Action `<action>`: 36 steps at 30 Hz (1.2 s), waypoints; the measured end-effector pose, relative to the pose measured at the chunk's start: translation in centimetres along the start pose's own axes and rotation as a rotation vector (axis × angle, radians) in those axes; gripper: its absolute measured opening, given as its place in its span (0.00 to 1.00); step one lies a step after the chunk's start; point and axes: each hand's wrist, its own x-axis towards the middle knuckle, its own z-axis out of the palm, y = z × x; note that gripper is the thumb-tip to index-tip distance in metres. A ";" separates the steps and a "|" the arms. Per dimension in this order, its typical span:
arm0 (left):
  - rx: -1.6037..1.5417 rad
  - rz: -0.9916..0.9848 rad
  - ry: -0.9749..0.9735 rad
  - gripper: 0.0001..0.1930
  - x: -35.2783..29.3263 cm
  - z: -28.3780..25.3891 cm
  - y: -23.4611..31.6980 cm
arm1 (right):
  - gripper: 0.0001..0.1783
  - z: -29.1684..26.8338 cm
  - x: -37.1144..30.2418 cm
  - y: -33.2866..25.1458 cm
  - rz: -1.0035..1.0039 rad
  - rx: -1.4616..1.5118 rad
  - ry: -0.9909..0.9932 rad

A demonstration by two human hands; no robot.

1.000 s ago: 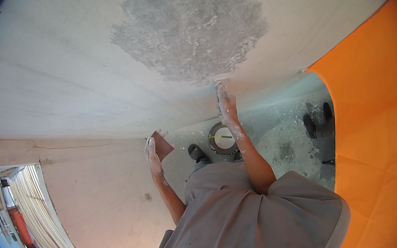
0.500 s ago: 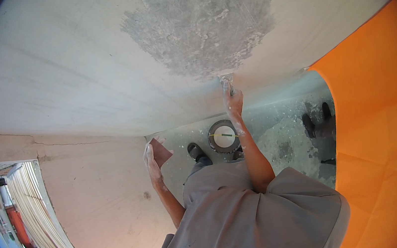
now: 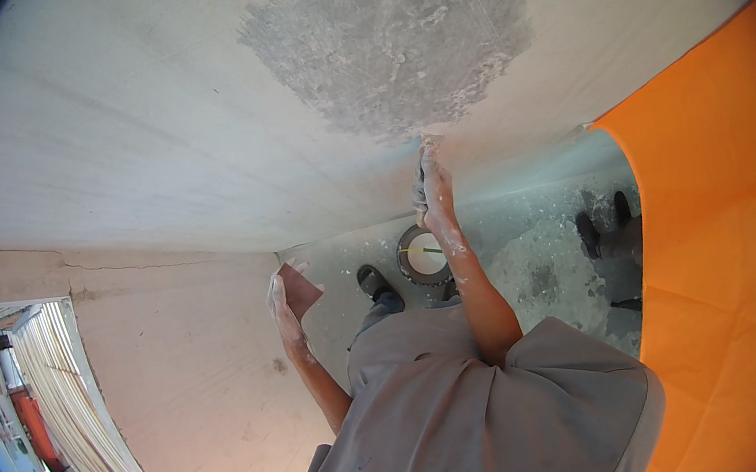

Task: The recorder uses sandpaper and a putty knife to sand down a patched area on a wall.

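My right hand (image 3: 434, 192), dusted white, is closed round a putty knife (image 3: 431, 139). Its blade meets the pale wall (image 3: 146, 142) just under the lower edge of a rough grey patch (image 3: 395, 38). Most of the knife's handle is hidden by my fingers. Lower and to the left, my left hand (image 3: 282, 308) grips a flat, reddish-brown square sheet (image 3: 300, 289) away from the wall. White smears cover the left fingers, and some fingertips show past the sheet's upper edge.
Between my feet and the wall stands a round dark-rimmed bucket (image 3: 411, 275) with white inside and a yellow-green strip across it. Dark footwear (image 3: 588, 235) lies on the spattered floor at right. An orange sheet (image 3: 720, 220) hangs beside it. A window opening (image 3: 47, 404) is at left.
My right wrist has turned, showing the hand's edge, and the putty knife's blade has tilted and shifted slightly up the wall. The left hand still holds the sheet, nearly unmoved.
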 end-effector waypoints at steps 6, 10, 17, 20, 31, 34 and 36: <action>0.030 -0.009 -0.021 0.32 -0.5 0.7 0.4 | 0.36 -3.4 3.7 1.3 -0.796 -0.915 0.494; 0.064 -0.024 -0.013 0.32 -0.8 0.6 0.5 | 0.35 -1.9 1.2 0.4 -0.319 -0.554 0.257; 0.079 0.002 -0.071 0.35 -0.4 1.3 0.8 | 0.36 0.5 -0.1 0.1 0.078 0.056 -0.080; 0.132 -0.013 -0.134 0.34 -0.4 3.2 1.3 | 0.37 -0.5 2.1 2.0 -0.582 -0.804 0.516; 0.098 0.000 -0.310 0.30 0.5 8.6 2.0 | 0.32 1.6 -0.6 0.0 0.101 0.091 -0.130; 0.130 0.059 -0.345 0.30 1.4 10.1 3.0 | 0.33 1.6 0.5 0.3 0.019 0.073 -0.084; 0.149 0.079 -0.369 0.30 1.4 10.5 3.5 | 0.33 0.6 2.1 1.6 -0.427 -0.409 0.273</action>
